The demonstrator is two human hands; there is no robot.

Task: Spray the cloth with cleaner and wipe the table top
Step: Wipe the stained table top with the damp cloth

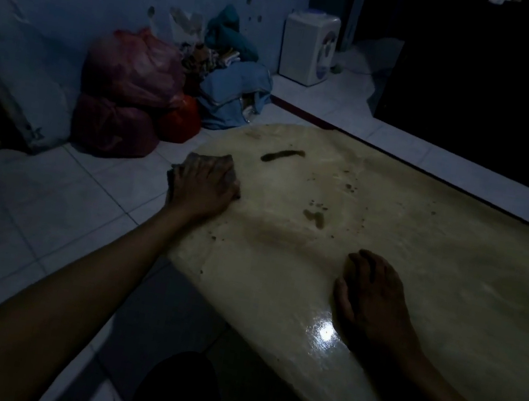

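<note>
A pale yellowish table top (422, 246) fills the right half of the dim head view, with dark smears and specks near its far end. My left hand (205, 184) lies flat on a dark grey cloth (175, 174) at the table's left edge, pressing it down. Only the cloth's edges show around my fingers. My right hand (369, 293) rests palm down on the bare table top nearer to me, fingers slightly curled, holding nothing. No spray bottle is in view.
A long dark smear (282, 155) and blotches (315, 216) mark the table. Red plastic bags (124, 91) and a pile of clothes (232, 91) sit on the tiled floor by the wall. A white water dispenser (309, 48) stands further back.
</note>
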